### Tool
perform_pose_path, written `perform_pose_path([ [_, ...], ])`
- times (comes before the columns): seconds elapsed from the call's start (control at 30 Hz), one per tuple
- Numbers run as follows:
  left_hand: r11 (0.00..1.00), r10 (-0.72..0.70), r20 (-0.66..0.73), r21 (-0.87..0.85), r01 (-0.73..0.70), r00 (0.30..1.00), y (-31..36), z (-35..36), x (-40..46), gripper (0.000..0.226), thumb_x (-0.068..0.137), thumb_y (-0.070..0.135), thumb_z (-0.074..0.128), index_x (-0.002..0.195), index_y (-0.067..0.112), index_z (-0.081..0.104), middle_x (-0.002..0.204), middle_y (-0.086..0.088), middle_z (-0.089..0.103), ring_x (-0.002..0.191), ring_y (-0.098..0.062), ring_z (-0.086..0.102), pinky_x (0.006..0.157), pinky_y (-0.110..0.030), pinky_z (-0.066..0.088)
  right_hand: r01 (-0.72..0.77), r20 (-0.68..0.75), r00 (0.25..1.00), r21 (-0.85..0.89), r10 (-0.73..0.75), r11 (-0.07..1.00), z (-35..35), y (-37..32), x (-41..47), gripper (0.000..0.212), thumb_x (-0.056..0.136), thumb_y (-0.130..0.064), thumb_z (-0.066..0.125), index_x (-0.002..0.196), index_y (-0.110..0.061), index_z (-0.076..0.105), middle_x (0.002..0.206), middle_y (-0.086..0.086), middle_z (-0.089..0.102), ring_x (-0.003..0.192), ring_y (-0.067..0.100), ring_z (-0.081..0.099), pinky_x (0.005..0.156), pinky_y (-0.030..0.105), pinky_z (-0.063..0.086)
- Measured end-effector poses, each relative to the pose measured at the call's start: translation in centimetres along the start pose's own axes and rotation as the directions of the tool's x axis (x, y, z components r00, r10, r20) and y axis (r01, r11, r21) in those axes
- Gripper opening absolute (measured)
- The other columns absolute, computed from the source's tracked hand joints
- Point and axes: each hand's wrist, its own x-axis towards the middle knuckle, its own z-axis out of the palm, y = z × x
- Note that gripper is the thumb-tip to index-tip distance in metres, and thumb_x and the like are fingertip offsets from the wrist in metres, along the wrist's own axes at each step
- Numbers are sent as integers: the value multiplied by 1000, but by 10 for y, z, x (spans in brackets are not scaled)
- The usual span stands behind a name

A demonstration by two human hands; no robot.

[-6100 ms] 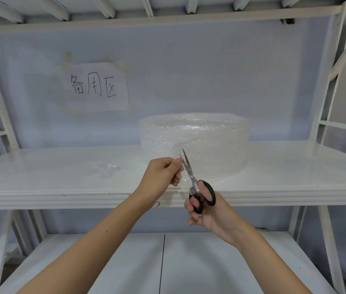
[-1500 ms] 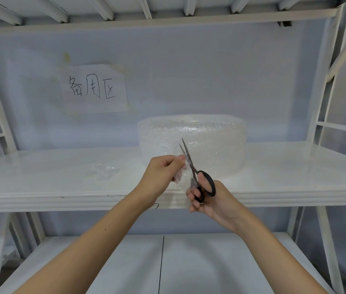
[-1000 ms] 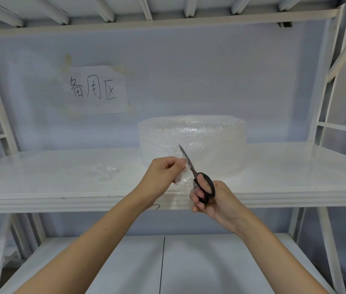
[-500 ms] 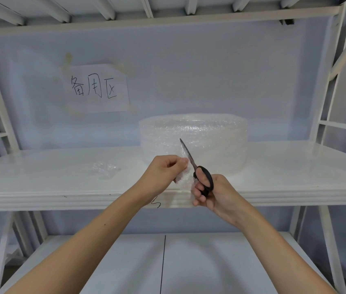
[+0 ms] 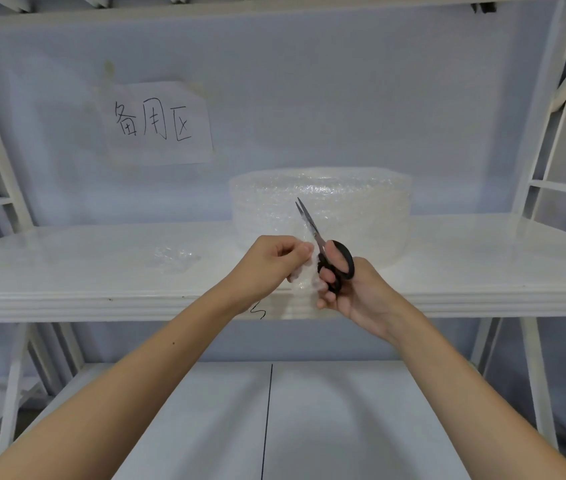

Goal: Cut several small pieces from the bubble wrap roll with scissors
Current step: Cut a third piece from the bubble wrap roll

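A wide bubble wrap roll (image 5: 361,209) lies flat on the white middle shelf (image 5: 66,271). A loose strip of the wrap (image 5: 304,282) hangs forward from it over the shelf's front edge. My left hand (image 5: 271,261) pinches that strip between thumb and fingers. My right hand (image 5: 350,289) grips black-handled scissors (image 5: 330,252) just right of the left hand. The blades point up and slightly left, nearly closed, and pass through the strip in front of the roll.
A small cut piece of bubble wrap (image 5: 174,258) lies on the shelf to the left. A paper sign (image 5: 158,123) with handwriting is taped to the back wall. White frame uprights (image 5: 548,140) stand at both sides. A lower shelf (image 5: 274,427) lies beneath my arms.
The scissors have crept upward and forward along the strip, opening and closing as they cut. My left hand has kept its pinch and risen slightly with them.
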Motion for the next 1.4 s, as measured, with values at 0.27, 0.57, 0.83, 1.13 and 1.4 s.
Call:
perform_pose_path([
  [0.27, 1000, -14, 4, -16, 14, 1000, -6, 2, 0, 33, 100, 21, 54, 82, -5, 65, 59, 0, 52, 54, -5, 47, 59, -12, 43, -13, 22, 1000, -16, 13, 1000, -4, 3, -1, 44, 79, -49, 61, 64, -10, 47, 56, 2, 50, 44, 14, 39, 53, 29, 50],
  [0.57, 998, -49, 82, 41, 46, 995, -16, 6, -8, 31, 100, 24, 55, 80, 4, 68, 62, 1, 56, 58, -7, 48, 62, -16, 42, -26, -4, 1000, -93, 25, 995, 0, -7, 0, 45, 72, -55, 62, 59, -14, 46, 58, 3, 49, 46, 14, 37, 50, 26, 46],
  [0.83, 989, -92, -30, -115, 88, 995, -24, -5, -13, 34, 100, 25, 54, 72, 9, 63, 58, 4, 50, 55, -10, 46, 59, -18, 43, 7, -39, 999, -319, -21, 948, 1, 7, -11, 37, 90, -41, 62, 60, -19, 66, 79, 5, 69, 44, 15, 40, 49, 29, 43],
  [1.13, 983, -131, -72, -143, 119, 989, -30, -7, -14, 35, 100, 27, 54, 73, 8, 64, 60, 1, 50, 56, -10, 46, 60, -20, 44, -23, -93, 995, -632, -46, 775, -1, 8, -24, 35, 87, -47, 63, 81, -15, 74, 63, 1, 58, 48, 10, 41, 45, 29, 38],
  [1.4, 987, -107, -51, -126, 99, 993, -28, 2, -13, 35, 100, 30, 53, 73, 10, 64, 57, 5, 51, 56, -9, 47, 58, -17, 43, 27, -167, 976, -534, -137, 845, -8, -4, -32, 12, 86, -29, 70, 92, -20, 76, 119, 21, 62, 47, 13, 39, 48, 24, 45],
])
